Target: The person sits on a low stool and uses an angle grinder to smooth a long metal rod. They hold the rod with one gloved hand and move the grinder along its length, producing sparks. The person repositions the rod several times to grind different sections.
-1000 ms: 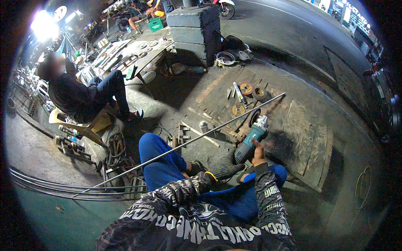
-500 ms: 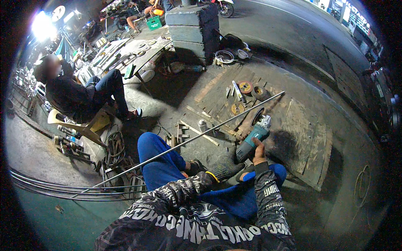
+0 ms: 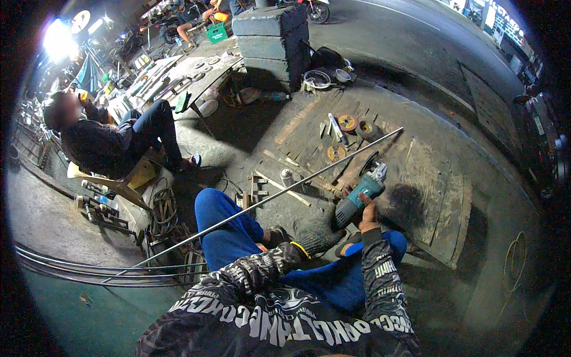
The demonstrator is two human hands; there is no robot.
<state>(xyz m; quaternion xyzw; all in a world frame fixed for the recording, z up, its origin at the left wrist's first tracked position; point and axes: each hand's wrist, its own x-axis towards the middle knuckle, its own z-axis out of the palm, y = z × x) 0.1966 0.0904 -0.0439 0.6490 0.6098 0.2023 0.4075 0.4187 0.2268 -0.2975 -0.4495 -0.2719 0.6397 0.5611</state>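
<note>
A teal angle grinder (image 3: pixel 361 197) is held between my two hands, its metal head and dark disc (image 3: pixel 369 163) pointing away from me. My bare right hand (image 3: pixel 369 217) wraps round the side of its body. My left hand (image 3: pixel 318 235), in a dark knitted glove with a yellow cuff edge, closes on the grinder's rear end; some of its fingers are hidden. A long thin metal rod (image 3: pixel 279 191) slants across my left knee, its far end passing just beyond the disc.
Grinding discs (image 3: pixel 348 122) and a white tube-like item (image 3: pixel 337 128) lie on the wooden board (image 3: pixel 425 208). A small spray can (image 3: pixel 286 178) stands left of the board. Several more rods (image 3: pixel 53 262) lie at left. A seated person (image 3: pixel 101 137) is near a cluttered table (image 3: pixel 205 86).
The grinder stays in both hands and has barely shifted; my right fingers sit slightly differently on it. The seated person at left has leaned back a little.
</note>
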